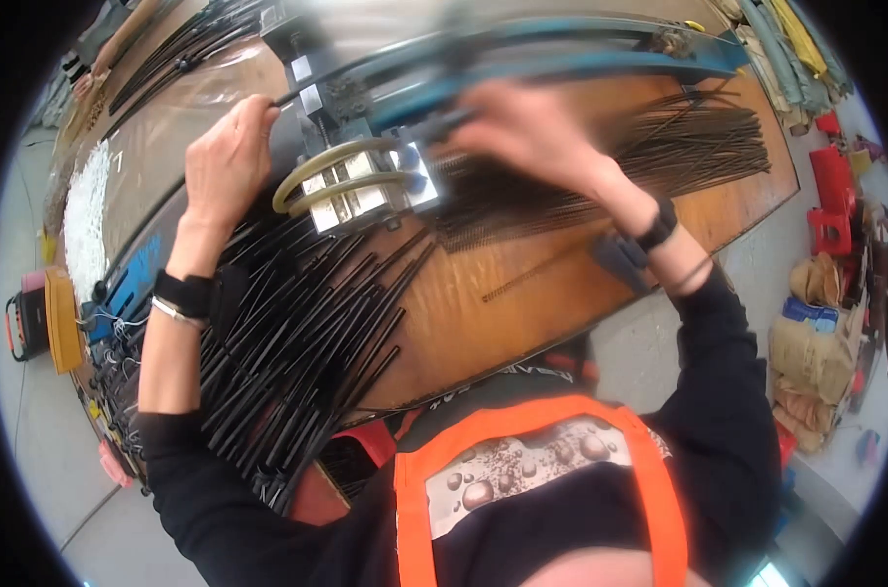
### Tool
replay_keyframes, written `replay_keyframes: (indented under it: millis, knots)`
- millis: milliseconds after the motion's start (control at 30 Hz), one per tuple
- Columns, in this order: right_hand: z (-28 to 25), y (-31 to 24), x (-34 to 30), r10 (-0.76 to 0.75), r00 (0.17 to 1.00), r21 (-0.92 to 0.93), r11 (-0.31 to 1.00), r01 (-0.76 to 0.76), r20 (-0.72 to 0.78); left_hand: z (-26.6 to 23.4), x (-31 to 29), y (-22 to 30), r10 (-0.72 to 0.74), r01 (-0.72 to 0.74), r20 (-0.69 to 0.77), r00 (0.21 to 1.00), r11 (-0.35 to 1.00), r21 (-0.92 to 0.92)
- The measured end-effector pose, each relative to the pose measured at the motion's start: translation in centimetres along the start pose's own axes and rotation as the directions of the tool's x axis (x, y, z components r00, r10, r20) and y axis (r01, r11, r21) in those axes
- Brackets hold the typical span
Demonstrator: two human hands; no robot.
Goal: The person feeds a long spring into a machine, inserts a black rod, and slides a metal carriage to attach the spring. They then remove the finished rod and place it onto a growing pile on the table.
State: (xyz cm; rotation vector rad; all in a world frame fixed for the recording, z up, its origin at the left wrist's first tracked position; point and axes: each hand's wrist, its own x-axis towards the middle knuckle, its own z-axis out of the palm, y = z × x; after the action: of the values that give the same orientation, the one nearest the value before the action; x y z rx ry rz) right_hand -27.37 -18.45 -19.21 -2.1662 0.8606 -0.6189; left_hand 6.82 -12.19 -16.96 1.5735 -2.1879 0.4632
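Two hands at a bench press among black rods

Both hands work at a small metal machine (361, 181) fixed on a wooden workbench (522, 284). The left hand (227, 157) is closed, fingers pinched together on the end of a thin black rod (287, 98) that points toward the machine's upper part. The right hand (527, 127) is blurred; it lies on the long blue lever (561, 54) that arches over the bench, and its fingers seem curled about the handle, though the blur hides how firmly they close. Two olive-coloured curved bars (331, 176) loop around the machine's bright metal block.

A heap of black tapered rods (287, 333) lies fanned out on the bench below the left forearm, near the bench edge. A second spread of thin dark rods (659, 147) lies to the right of the machine, beyond the right wrist. Each wrist carries a black band. White pellets (87, 215) lie in a strip at the far left, and red crates (835, 191) stand on the floor at right
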Motion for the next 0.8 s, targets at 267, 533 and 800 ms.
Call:
replay_keyframes:
  millis: [267,533,800]
  knots:
    - [5.7,-2.4,-10.3,-0.372,0.847,-0.318,0.807,0.498,0.381,-1.9,-3.2,-5.5,0.123,-0.069,-0.137,0.983,0.937,0.344]
    - [5.2,-2.5,-5.5,-0.140,0.935,-0.142,0.971,0.195,0.326,-2.9,-12.8,13.6,-0.252,0.261,0.260,0.932,0.965,0.002]
    - [3.8,-2.5,-4.4,0.244,0.887,0.111,0.945,-0.309,0.393,0.6,-13.4,15.7,-0.386,0.369,0.199,0.901,0.922,0.116]
